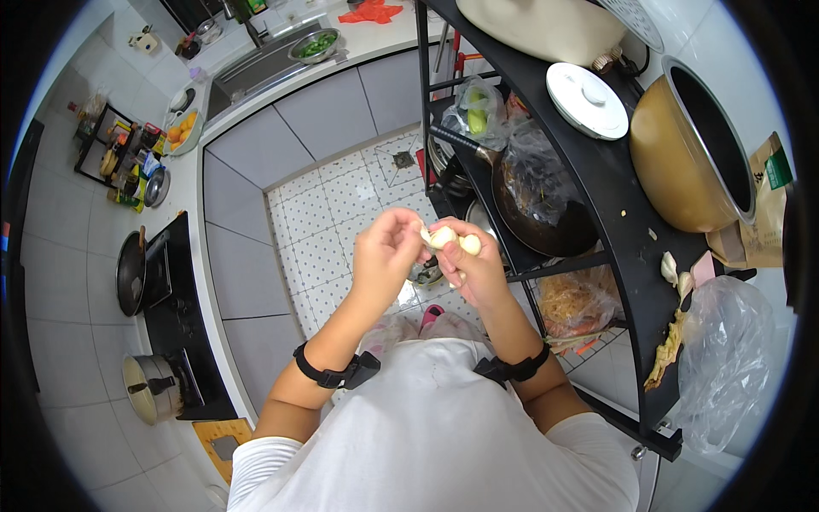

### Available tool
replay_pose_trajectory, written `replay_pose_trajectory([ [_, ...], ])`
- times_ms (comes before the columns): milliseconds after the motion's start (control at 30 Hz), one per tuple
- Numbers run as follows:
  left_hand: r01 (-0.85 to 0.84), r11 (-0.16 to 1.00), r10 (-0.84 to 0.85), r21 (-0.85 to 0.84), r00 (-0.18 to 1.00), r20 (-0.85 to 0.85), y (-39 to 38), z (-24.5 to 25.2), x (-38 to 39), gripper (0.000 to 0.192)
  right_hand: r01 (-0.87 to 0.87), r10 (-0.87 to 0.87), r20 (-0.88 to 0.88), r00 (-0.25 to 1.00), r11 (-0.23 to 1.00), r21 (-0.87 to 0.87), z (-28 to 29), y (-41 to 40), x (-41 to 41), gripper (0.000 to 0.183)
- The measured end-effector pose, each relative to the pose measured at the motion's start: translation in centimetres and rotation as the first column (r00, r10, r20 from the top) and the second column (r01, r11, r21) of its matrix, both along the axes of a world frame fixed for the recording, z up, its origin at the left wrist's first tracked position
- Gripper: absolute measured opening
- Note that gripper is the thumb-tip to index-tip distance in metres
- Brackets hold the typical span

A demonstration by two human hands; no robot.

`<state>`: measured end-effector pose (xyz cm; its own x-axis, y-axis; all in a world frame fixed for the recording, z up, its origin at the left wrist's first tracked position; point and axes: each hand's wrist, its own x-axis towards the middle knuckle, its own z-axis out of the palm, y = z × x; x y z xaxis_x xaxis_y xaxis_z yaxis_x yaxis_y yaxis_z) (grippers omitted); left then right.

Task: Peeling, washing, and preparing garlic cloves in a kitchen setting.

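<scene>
Several pale garlic cloves sit in the fingers of my right hand, which is held up in front of my body over the floor. Some of them look peeled and smooth. From the left, my left hand pinches a thin bit of garlic skin at the edge of one clove, thumb against forefinger. My curled left fingers partly hide that piece. Beneath my hands a shiny round container shows in part; its contents are hard to make out.
At my right a black rack carries unpeeled garlic, a clear plastic bag, a golden pot and a white lid. A wok rests on its lower shelf. Leftward are a stove and a sink.
</scene>
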<state>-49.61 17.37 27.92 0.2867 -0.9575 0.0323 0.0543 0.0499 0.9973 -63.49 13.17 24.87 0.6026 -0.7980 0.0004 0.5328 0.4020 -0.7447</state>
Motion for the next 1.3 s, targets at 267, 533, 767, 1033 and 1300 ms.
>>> replay_pose_trajectory([
  [267, 0.036, 0.974, 0.008, -0.223, 0.981, 0.195, -0.2, -1.4, -0.7, 0.010, 0.045, -0.058, 0.085, 0.995, 0.988, 0.146, -0.4, -0.2, 0.4, 0.032],
  [533, 0.116, 0.993, -0.111, 0.015, 0.977, -0.180, 0.1, -1.2, 0.0, 0.007, 0.036, -0.045, 0.085, 0.995, 0.994, 0.105, -0.9, -0.1, 0.3, 0.032],
  [767, -0.041, 0.990, 0.105, -0.137, 0.858, 0.502, -0.3, -2.2, 0.0, 0.004, 0.212, -0.204, -0.129, 0.970, 0.976, 0.049, -1.1, -0.2, 1.1, 0.038],
  [1033, 0.064, 0.988, 0.008, -0.140, 0.887, 0.462, -0.7, -3.0, -0.6, 0.004, 0.193, -0.188, -0.211, 0.959, 0.981, 0.001, -1.3, -0.2, 0.6, 0.039],
  [1300, 0.279, 0.948, -0.291, 0.151, 0.954, 0.071, -1.9, -2.4, 0.4, 0.011, 0.107, -0.105, -0.242, 0.965, 0.994, -0.002, -2.1, -1.3, -0.3, 0.036],
])
